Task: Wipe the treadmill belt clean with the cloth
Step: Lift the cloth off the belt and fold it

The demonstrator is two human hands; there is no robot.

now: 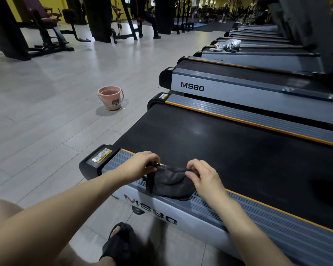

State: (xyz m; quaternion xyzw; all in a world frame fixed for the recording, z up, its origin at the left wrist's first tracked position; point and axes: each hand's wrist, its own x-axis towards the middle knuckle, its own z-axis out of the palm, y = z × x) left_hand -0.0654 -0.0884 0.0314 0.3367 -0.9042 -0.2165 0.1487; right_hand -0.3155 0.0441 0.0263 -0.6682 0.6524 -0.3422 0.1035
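In the head view, the step in hand looks like readying the cloth (172, 182) rather than wiping: it lies bunched at the lower centre of the frame, draped over the grey side rail (258, 212) of the nearest treadmill and just touching the near edge of the black belt (229, 150). The left hand (140, 166) has its fingers curled and pinches the cloth's left end, where a dark strip hangs down over the rail. The right hand (204, 175) pinches the cloth's right edge with bent fingertips, so the cloth sits between the two hands, held by both. The belt itself stretches away toward the upper right and I cannot tell whether any of it is wiped. The next move, as I judge it, calls for spreading or folding the cloth flat, then carrying it onto the belt and pressing it down. A pink bucket (111, 97) stands on the floor at centre left, well apart.
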